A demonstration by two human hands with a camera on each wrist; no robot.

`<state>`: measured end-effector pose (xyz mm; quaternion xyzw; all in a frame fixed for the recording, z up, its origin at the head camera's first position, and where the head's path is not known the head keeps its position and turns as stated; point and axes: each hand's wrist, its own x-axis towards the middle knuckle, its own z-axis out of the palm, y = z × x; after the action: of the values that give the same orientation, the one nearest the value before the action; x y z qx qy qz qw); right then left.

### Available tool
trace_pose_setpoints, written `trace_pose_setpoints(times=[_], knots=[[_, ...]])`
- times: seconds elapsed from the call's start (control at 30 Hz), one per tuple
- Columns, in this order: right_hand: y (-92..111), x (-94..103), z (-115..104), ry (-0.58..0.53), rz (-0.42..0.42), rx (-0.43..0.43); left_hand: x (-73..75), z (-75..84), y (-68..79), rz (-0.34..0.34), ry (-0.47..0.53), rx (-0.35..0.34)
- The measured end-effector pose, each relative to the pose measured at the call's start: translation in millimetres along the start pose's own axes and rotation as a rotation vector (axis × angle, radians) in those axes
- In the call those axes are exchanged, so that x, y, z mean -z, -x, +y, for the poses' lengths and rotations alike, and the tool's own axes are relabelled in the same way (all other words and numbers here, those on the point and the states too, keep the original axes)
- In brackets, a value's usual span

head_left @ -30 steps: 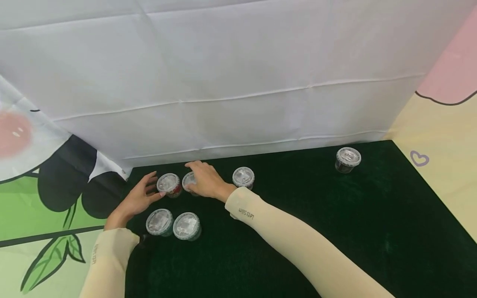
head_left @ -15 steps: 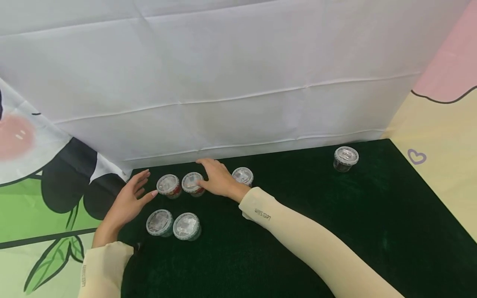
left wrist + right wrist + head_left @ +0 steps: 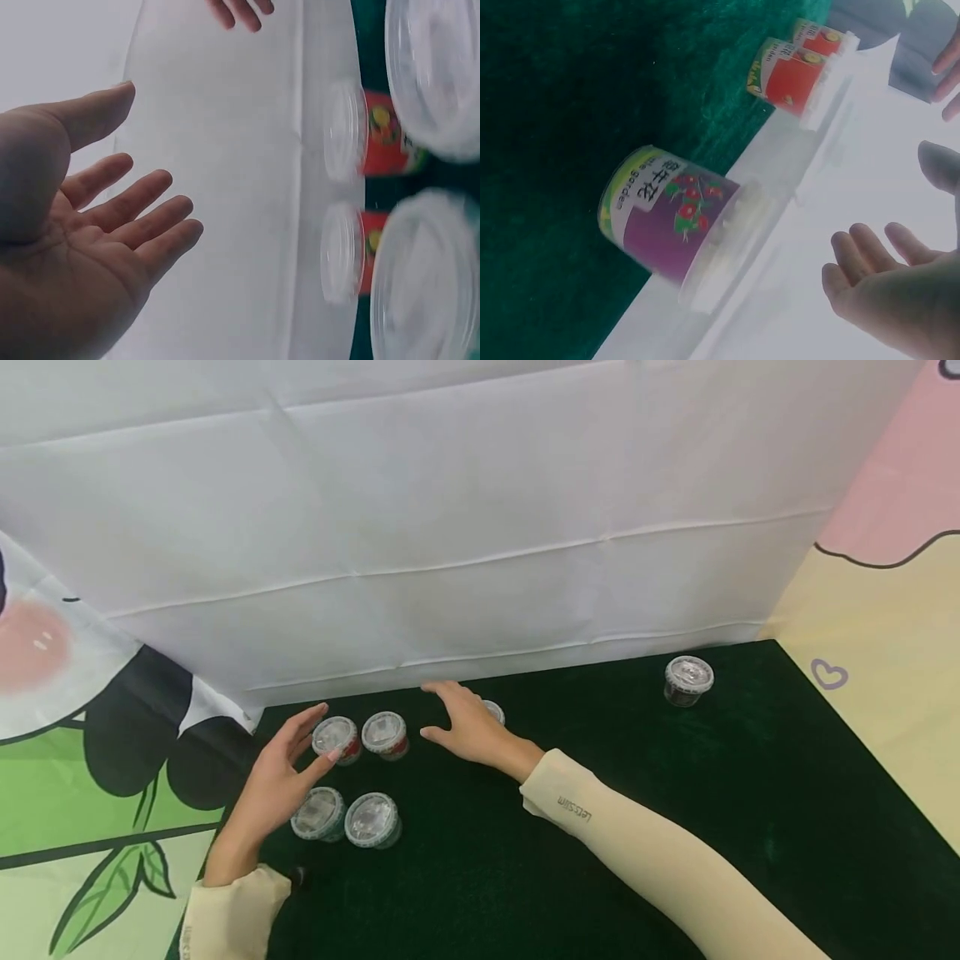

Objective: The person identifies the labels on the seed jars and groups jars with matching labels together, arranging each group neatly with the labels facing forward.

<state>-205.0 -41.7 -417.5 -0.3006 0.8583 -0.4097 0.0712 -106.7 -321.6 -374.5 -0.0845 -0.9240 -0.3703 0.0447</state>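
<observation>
Two lidded plastic cups with red labels stand side by side at the back left, the left red-labelled cup [image 3: 333, 737] and the right red-labelled cup [image 3: 385, 733]. My left hand [image 3: 279, 777] hovers by the left one, thumb and fingers apart; the left wrist view has nothing in its palm [image 3: 82, 262]. In front stand two more lidded cups, one on the left [image 3: 318, 814] and one on the right [image 3: 372, 821]. My right hand [image 3: 474, 727], also holding nothing, partly hides a purple-labelled cup [image 3: 675, 217], whose lid [image 3: 494, 712] peeks out behind it in the head view.
Another lidded cup [image 3: 688, 681] with a dark body stands at the far right of the green cloth-covered table [image 3: 600, 760]. A white fabric backdrop [image 3: 480, 527] rises along the back edge. Printed cloths hang at the left [image 3: 112, 718] and right [image 3: 885, 635].
My right hand has left the right red-labelled cup and moved right, in front of the purple-labelled cup. My left hand drew back left, then came in again toward the left red-labelled cup.
</observation>
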Motion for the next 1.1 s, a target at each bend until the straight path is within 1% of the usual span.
trace_pose_setpoints(times=[0.13,0.37,0.53,0.73,0.87,1.1], knots=[[14,10.8,2,-0.015,0.019,-0.010,-13.8,12.9,0.5,0.000,0.003,-0.017],[35,25.9,9,-0.060,0.076,-0.021,-36.8,33.5,3.2,-0.008,0.013,-0.063],[51,35.8,16,-0.076,0.113,-0.010,-54.8,45.7,2.2,-0.030,0.066,-0.070],[68,45.9,26,-0.066,0.153,0.022,-72.9,55.0,-0.9,-0.038,0.132,-0.084],[79,50.9,33,-0.066,0.172,0.016,-82.7,58.9,-3.8,-0.058,0.176,-0.093],[97,60.7,43,-0.076,0.198,-0.007,-97.5,64.2,-6.6,-0.088,0.223,-0.094]])
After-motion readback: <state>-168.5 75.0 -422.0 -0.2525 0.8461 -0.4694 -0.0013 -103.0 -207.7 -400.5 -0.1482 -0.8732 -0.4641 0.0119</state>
